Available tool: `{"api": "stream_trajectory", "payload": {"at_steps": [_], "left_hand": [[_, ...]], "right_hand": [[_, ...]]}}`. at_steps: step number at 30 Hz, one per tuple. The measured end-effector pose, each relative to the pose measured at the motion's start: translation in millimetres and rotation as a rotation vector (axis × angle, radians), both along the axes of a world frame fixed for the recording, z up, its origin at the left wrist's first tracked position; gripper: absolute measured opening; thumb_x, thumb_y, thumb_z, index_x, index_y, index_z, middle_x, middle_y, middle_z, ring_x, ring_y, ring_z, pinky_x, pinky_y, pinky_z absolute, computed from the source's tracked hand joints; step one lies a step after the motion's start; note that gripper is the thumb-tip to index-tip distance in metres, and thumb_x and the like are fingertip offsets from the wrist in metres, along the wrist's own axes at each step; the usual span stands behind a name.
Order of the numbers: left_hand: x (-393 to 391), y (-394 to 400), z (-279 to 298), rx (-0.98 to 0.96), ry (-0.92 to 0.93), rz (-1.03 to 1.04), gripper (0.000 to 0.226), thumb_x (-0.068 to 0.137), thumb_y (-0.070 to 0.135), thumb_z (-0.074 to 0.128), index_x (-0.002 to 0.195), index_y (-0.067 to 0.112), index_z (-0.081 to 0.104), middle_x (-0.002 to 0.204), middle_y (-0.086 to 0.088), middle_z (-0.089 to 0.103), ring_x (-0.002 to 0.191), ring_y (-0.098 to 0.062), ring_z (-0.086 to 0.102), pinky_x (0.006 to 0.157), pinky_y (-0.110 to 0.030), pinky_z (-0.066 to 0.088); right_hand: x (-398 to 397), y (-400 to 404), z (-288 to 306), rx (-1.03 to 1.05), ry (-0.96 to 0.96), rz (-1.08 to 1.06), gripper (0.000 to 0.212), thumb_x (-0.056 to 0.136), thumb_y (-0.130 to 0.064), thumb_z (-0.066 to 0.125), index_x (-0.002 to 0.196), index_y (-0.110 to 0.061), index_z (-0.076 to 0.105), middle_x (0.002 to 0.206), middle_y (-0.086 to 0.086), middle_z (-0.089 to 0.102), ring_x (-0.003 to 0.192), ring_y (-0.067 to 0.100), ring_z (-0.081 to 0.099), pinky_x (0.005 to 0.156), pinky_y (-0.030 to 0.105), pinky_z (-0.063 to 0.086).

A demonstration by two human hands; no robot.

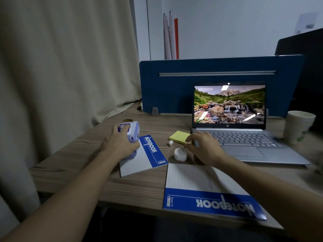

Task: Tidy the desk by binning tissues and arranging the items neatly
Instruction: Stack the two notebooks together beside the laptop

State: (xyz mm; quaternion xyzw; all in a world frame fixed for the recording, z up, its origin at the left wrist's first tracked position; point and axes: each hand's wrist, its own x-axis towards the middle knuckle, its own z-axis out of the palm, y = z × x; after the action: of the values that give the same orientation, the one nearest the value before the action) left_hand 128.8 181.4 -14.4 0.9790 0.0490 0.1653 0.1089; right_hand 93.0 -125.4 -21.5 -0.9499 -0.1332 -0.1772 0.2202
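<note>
2 hands: left [120, 144] clamped on tissue pack [132, 132]; right [204, 147] loosely spread at laptop [244, 140] corner.

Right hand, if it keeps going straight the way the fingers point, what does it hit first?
Most likely the yellow sticky-note pad: the right hand points up-left, fingertips already at the pad's near edge beside the laptop. Actual contact is unclear.

Dim room, soft wide-angle edge blur

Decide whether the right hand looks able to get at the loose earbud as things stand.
Probably yes: the right hand rests beside the sticky notes, and the earbud lies just left of it on bare desk, uncovered.
</note>
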Motion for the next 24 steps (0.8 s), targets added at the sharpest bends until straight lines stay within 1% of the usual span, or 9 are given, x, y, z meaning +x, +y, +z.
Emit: {"api": "stream_trajectory", "payload": {"at_steps": [4, 7, 11, 15, 17, 19, 21, 22, 24], "left_hand": [[-5.9, 13.7, 9.5, -0.003, -0.026, 0.041, 0.075, 0.08, 0.057, 0.06, 0.145, 0.037, 0.029, 0.143, -0.005, 0.029, 0.109, -0.032, 0.055, 0.073, -0.035, 0.039], [-12.5, 37.3, 12.2, 0.018, -0.042, 0.049, 0.074, 0.079, 0.056, 0.058, 0.144, 0.038, 0.029, 0.137, -0.008, 0.033, 0.103, -0.035, 0.057, 0.077, -0.037, 0.046], [-24.2, 66.9, 7.8, 0.051, -0.037, 0.101, 0.07, 0.079, 0.055, 0.057, 0.141, 0.036, 0.032, 0.128, -0.01, 0.034, 0.094, -0.041, 0.058, 0.081, -0.042, 0.05], [-30.4, 86.7, 6.7, 0.095, -0.02, 0.143, 0.072, 0.08, 0.056, 0.057, 0.143, 0.034, 0.03, 0.132, -0.011, 0.033, 0.097, -0.043, 0.058, 0.082, -0.043, 0.049], [-32.7, 87.2, 6.1, 0.113, -0.008, 0.141, 0.073, 0.082, 0.055, 0.057, 0.145, 0.032, 0.03, 0.135, -0.013, 0.032, 0.103, -0.044, 0.055, 0.085, -0.044, 0.048], [-35.3, 79.6, 3.3, 0.19, -0.034, 0.129, 0.074, 0.082, 0.057, 0.057, 0.146, 0.031, 0.03, 0.142, -0.012, 0.032, 0.118, -0.043, 0.045, 0.099, -0.052, 0.038], [-38.8, 65.2, -0.8, 0.27, -0.117, 0.056, 0.071, 0.082, 0.058, 0.055, 0.144, 0.03, 0.034, 0.149, -0.01, 0.032, 0.133, -0.04, 0.029, 0.111, -0.059, 0.018], [-40.5, 55.8, -1.9, 0.293, -0.154, -0.007, 0.069, 0.083, 0.058, 0.054, 0.143, 0.029, 0.037, 0.151, -0.009, 0.032, 0.137, -0.038, 0.024, 0.114, -0.059, 0.012], [-45.8, 33.1, -4.5, 0.304, -0.188, -0.149, 0.065, 0.085, 0.059, 0.05, 0.141, 0.028, 0.039, 0.153, -0.007, 0.031, 0.141, -0.032, 0.019, 0.116, -0.054, 0.011]], "right_hand": [[-3.5, -3.2, -2.8, -0.023, 0.017, -0.006, 0.023, 0.093, -0.044, 0.054, 0.112, -0.034, 0.061, 0.126, -0.007, 0.057, 0.123, 0.019, 0.043, 0.101, 0.05, 0.037], [-3.3, 0.0, -0.2, -0.002, 0.037, -0.01, 0.024, 0.094, -0.041, 0.054, 0.115, -0.031, 0.061, 0.126, -0.004, 0.058, 0.122, 0.022, 0.043, 0.1, 0.05, 0.039], [-1.0, 12.6, 1.3, 0.019, 0.047, -0.006, 0.025, 0.094, -0.035, 0.055, 0.116, -0.026, 0.063, 0.127, 0.001, 0.059, 0.12, 0.025, 0.044, 0.097, 0.05, 0.04], [0.0, 24.5, -1.2, 0.017, 0.04, 0.001, 0.026, 0.094, -0.036, 0.056, 0.118, -0.028, 0.062, 0.13, 0.001, 0.058, 0.122, 0.024, 0.043, 0.1, 0.051, 0.037], [-1.8, 26.9, -3.3, 0.02, 0.043, 0.002, 0.027, 0.094, -0.036, 0.056, 0.12, -0.029, 0.061, 0.131, 0.0, 0.057, 0.124, 0.024, 0.042, 0.101, 0.051, 0.037], [-3.9, 25.3, -3.4, 0.022, 0.047, -0.004, 0.029, 0.094, -0.037, 0.056, 0.121, -0.029, 0.06, 0.132, 0.0, 0.057, 0.124, 0.024, 0.043, 0.101, 0.051, 0.037], [-7.1, 20.0, -2.9, 0.031, 0.061, -0.006, 0.029, 0.094, -0.037, 0.056, 0.121, -0.028, 0.06, 0.132, 0.0, 0.057, 0.123, 0.024, 0.044, 0.101, 0.052, 0.039], [-9.4, 16.3, -2.7, 0.037, 0.068, -0.007, 0.028, 0.094, -0.037, 0.055, 0.121, -0.026, 0.06, 0.131, 0.001, 0.057, 0.122, 0.024, 0.045, 0.1, 0.052, 0.04], [-14.9, 6.5, -2.2, 0.049, 0.08, -0.014, 0.029, 0.095, -0.036, 0.055, 0.12, -0.024, 0.06, 0.129, 0.001, 0.059, 0.119, 0.024, 0.049, 0.098, 0.052, 0.043]]}}
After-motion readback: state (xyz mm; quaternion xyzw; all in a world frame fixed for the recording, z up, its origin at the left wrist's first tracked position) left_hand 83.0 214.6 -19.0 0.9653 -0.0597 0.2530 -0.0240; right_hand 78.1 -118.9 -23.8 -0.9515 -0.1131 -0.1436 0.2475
